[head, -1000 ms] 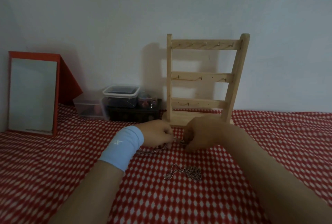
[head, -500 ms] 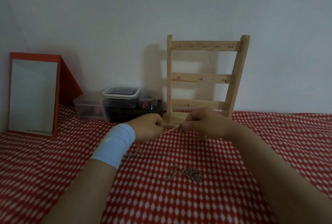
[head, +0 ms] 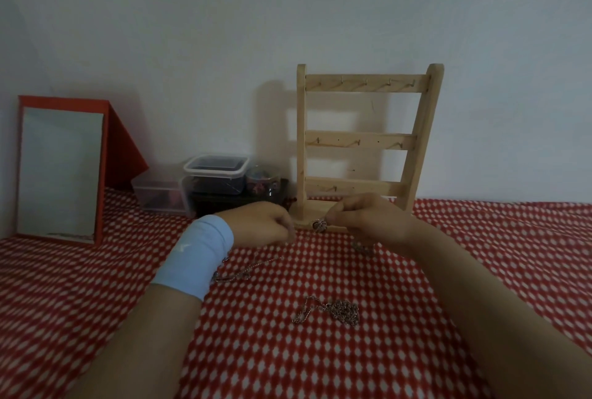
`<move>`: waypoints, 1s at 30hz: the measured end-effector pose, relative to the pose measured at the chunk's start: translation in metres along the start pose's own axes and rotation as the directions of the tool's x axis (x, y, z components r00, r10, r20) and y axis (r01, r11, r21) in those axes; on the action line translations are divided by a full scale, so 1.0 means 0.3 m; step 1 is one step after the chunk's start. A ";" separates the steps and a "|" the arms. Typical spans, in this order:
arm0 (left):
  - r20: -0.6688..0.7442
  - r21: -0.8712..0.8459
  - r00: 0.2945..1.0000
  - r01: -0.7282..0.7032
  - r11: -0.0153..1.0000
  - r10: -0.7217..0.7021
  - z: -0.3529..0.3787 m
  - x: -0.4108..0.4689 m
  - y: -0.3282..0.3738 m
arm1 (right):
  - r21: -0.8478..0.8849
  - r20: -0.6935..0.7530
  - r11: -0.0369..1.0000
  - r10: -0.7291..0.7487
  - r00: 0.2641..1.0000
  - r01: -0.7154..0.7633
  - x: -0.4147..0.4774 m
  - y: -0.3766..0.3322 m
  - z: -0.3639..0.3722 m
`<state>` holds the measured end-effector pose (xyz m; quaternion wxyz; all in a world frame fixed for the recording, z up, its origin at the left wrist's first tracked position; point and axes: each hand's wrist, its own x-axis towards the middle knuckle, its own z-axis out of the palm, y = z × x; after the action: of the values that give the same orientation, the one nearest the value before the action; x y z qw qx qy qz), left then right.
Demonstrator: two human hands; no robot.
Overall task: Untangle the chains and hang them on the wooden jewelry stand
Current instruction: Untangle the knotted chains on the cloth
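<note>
Two grips are closed on one thin, silvery chain (head: pixel 244 273) just in front of the wooden stand (head: pixel 362 142). The left grip (head: pixel 266 226), which has a pale blue wristband (head: pixel 195 257) behind it, pinches a fine strand between curled fingertips. From there the strand slants down to a small loose bunch lying on the counter (head: pixel 96 318) beside the wristband. The right grip (head: pixel 368 222) pinches a tight little knot (head: pixel 319 225) of links, held slightly above the stand's base, and a short length shows on the cloth under that hand. A second chain (head: pixel 333 310) lies apart and nearer the camera. It is a dull metal heap of small links, with one loop trailing out to its left. The stand is upright against the wall, with three rails carrying small hooks. The counter is covered in red cloth with white spots. A red-framed mirror (head: pixel 61 171) and some plastic boxes (head: pixel 214 180) sit at the back left.
</note>
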<state>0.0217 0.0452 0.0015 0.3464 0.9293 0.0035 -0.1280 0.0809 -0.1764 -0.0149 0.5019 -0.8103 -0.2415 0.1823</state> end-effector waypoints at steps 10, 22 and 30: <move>-0.061 -0.542 0.980 -0.191 0.818 0.188 0.083 0.007 0.034 | 0.058 -0.063 0.990 -0.123 0.990 0.127 -0.007 -0.017 0.012; -0.332 -0.381 0.941 -0.200 0.903 0.068 0.063 0.037 0.037 | -0.106 -0.108 0.971 -0.226 0.968 0.215 0.012 -0.002 0.012; -0.382 -0.549 0.913 -0.349 0.760 0.143 0.054 0.024 0.036 | -0.116 -0.042 0.977 -0.186 0.982 0.181 -0.022 -0.058 0.023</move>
<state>0.0260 0.0260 -0.0050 0.6339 0.7691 -0.0238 0.0781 0.0680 -0.1686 -0.0018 0.4766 -0.8159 -0.3118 0.1000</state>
